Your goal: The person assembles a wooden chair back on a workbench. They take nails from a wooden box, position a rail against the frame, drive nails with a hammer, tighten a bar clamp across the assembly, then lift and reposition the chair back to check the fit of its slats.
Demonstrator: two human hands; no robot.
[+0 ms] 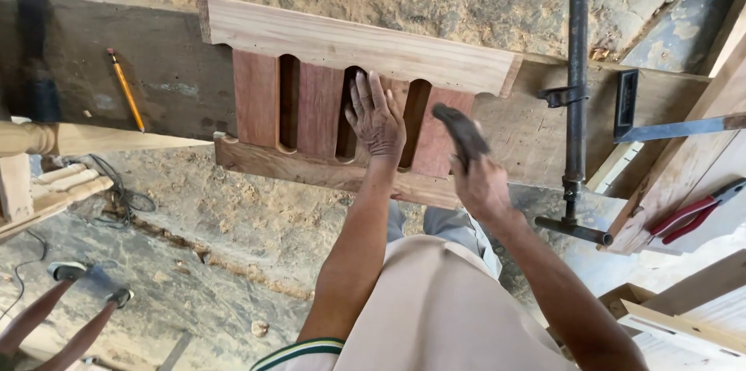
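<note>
Dark workbench (pixel 155 83) spans sawdust floor, carrying wooden panel frame (pixel 350 99) of pale rails and reddish slats. Black bar clamp (pixel 577 91) stands upright at right. Left hand (pixel 377 118) lies flat, fingers spread, on middle slat. Right hand (pixel 480 184) grips dark blurred tool (pixel 460 132) just beside frame. Yellow pencil (pixel 126 90) lies at left.

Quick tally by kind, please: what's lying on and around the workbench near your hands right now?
Slatted wooden panel, left hand flat on it: 1
Dark blurred tool in right hand: 1
Pencil: 1
Bar clamp: 1
Try square: 1
Red-handled pliers: 1
Total: 6
</note>
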